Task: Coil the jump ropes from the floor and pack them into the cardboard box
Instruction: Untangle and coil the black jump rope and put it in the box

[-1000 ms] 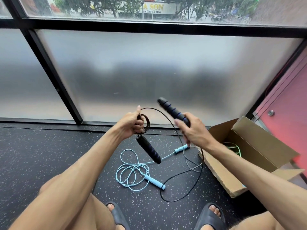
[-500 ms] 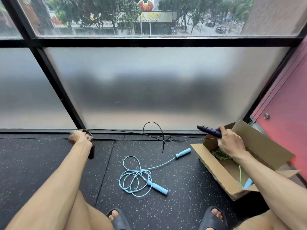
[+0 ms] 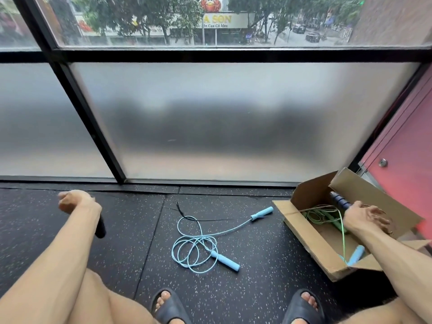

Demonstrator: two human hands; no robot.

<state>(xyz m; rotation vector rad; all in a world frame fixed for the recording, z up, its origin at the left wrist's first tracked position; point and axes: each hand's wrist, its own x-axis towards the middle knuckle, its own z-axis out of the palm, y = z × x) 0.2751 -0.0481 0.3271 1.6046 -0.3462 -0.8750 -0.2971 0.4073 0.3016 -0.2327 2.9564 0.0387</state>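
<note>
L hand [image 3: 74, 202] blurry, fist round black handle [image 3: 100, 228], whose end hangs below the wrist. R hand [image 3: 364, 216] over cardboard box [image 3: 304, 230], touching dark-blue handle [image 3: 340, 201] inside; grip unclear. Thin black cord [image 3: 182, 213] motion-smeared mid-floor [image 3: 257, 265]. Box holds green rope [image 3: 320, 215] + light-blue handle [image 3: 355, 254]. Light-blue rope [image 3: 194, 249] lies loose near sandals [image 3: 170, 307].

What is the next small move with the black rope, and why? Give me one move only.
Probably bring the left hand, which grips one black handle, across toward the cardboard box. The right hand meets the other handle at the box opening, so the arms are spread wide and the black rope between them cannot be coiled.
</note>
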